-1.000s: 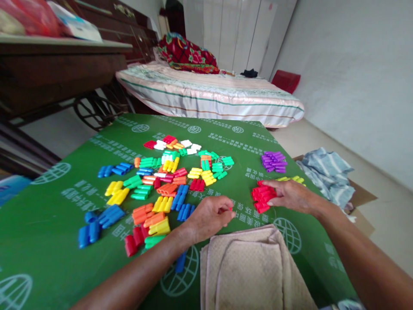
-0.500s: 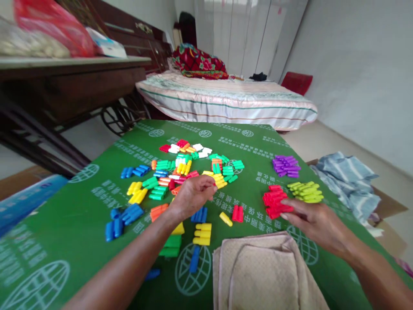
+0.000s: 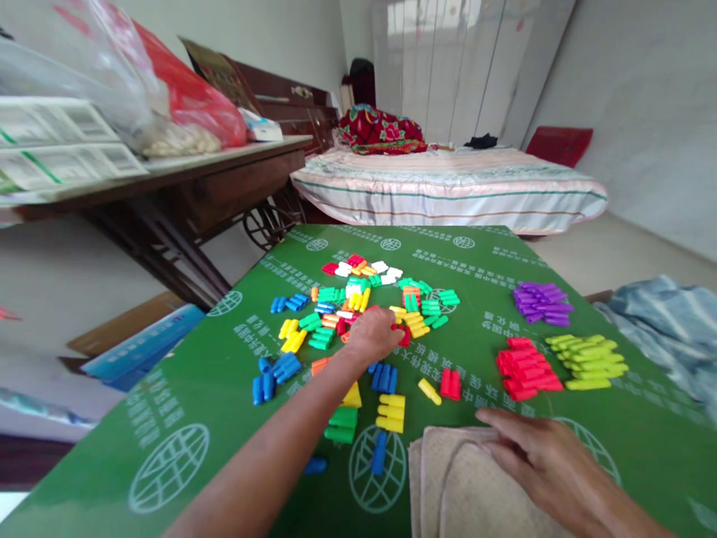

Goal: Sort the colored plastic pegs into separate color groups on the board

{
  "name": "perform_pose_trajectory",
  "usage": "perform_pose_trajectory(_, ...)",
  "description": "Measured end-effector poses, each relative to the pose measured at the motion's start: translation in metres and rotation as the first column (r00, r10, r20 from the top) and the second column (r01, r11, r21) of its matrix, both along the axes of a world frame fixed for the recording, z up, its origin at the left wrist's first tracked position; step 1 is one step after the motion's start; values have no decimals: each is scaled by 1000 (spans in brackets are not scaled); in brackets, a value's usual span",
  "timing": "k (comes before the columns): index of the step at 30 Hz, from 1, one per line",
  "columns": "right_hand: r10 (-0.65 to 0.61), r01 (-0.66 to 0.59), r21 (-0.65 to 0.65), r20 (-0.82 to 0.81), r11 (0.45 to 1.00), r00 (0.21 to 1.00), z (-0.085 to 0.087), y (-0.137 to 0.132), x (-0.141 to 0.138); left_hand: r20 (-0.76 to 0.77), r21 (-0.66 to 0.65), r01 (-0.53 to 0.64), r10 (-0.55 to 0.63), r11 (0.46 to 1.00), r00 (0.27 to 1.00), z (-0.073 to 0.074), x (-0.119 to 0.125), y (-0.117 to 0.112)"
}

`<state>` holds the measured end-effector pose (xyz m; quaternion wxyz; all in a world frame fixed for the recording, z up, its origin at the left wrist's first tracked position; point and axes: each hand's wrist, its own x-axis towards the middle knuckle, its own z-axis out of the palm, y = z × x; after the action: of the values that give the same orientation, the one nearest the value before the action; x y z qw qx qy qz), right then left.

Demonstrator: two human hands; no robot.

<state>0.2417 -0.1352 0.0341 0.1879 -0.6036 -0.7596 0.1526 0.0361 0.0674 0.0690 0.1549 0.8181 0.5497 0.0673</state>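
Note:
My left hand (image 3: pixel 373 335) reaches into the loose coloured plastic pieces, its fingers closed at a red ribbed plastic piece (image 3: pixel 403 335). Yellow pieces (image 3: pixel 416 326) lie just beyond those fingertips, and joined blue pieces (image 3: pixel 384 378) lie below the hand. My right hand (image 3: pixel 529 448) is open above the right edge of a folded beige cloth (image 3: pixel 476 486), its fingers stretched out with nothing in them. A stack of red pieces (image 3: pixel 525 369) sits a little beyond it, apart from the fingers. A joined red piece (image 3: pixel 450 384) and a single yellow piece (image 3: pixel 429 391) lie between my hands.
Purple pieces (image 3: pixel 542 302) and lime-green pieces (image 3: pixel 588 361) form separate piles on the right of the green table (image 3: pixel 224 448). A desk (image 3: pixel 224 163) with bags stands at left. A bed (image 3: pixel 448 183) is behind, and blue striped fabric (image 3: pixel 666 321) lies at right.
My right hand has left the red stack and drawn back towards the beige cloth. My left hand remains among the mixed pieces. The view has swung left.

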Motion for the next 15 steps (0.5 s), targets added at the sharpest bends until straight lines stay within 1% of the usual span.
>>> perform_pose_trajectory(3, 20, -20, 15, -3, 1000, 1000, -4, -3, -1, -95, -2, 2, -2, 1000, 996, -3, 15, -14)
perform_pose_trajectory(5, 21, -20, 49, -1, 999, 1000, -6, -5, -1, -131, -4, 11, -11, 1000, 991, -5, 21, -22)
perform_pose_trajectory(9, 104, -101, 121, -22, 987, 994, -5, -7, -1, -178, -12, 32, -34, 999, 984, -5, 20, -34)
perform_pose_trajectory(12, 130, -122, 176, -34, 977, 991, -3, -7, -1, -206, 8, 18, -16, 1000, 978, 2, 8, -28)
perform_pose_trajectory(15, 90, -83, 209, -22, 974, 996, -7, -8, 0, -248, 50, -39, 50, 998, 967, 11, -9, -8)
